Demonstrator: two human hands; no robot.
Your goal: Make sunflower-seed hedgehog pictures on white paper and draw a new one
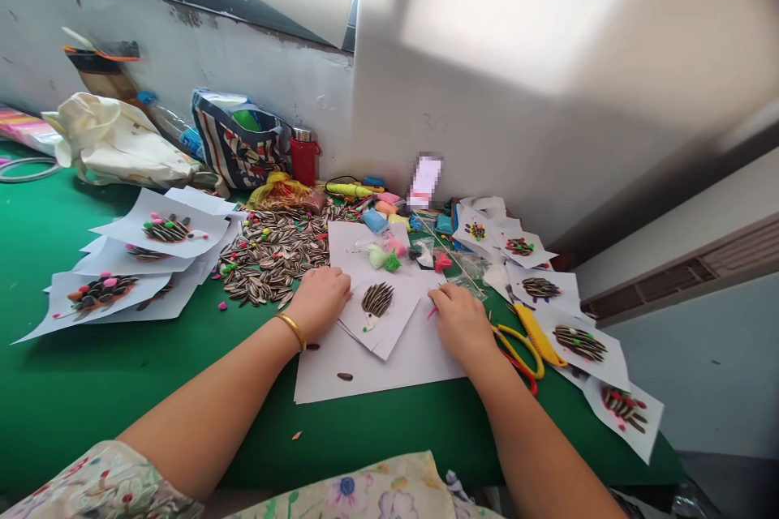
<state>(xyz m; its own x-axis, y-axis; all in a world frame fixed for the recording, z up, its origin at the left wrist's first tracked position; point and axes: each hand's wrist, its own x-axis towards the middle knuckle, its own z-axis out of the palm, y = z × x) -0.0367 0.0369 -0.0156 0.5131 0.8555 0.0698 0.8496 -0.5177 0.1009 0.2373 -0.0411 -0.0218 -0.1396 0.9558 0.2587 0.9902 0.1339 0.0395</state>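
A small white card [398, 328] with a hedgehog shape made of striped seeds [377, 300] lies on larger white sheets [329, 377] in front of me. My left hand [320, 302], with a gold bangle at the wrist, rests at the card's left edge, fingers curled; what they hold, if anything, is hidden. At the card's upper right, my right hand [461, 323] has its fingers bent together near a small pink bit [432, 312]; its grip is too small to make out. Bags of coloured clay [389, 255] lie just beyond the card. A loose seed [345, 377] sits on the sheet.
Striped seeds [273, 251] are heaped behind my left hand. Stacked seed cards [152, 259] stand left, with others [590, 345] down the right side. Scissors [523, 349] and a yellow cutter [539, 334] lie beside my right hand. A red bottle [304, 158] stands near the wall.
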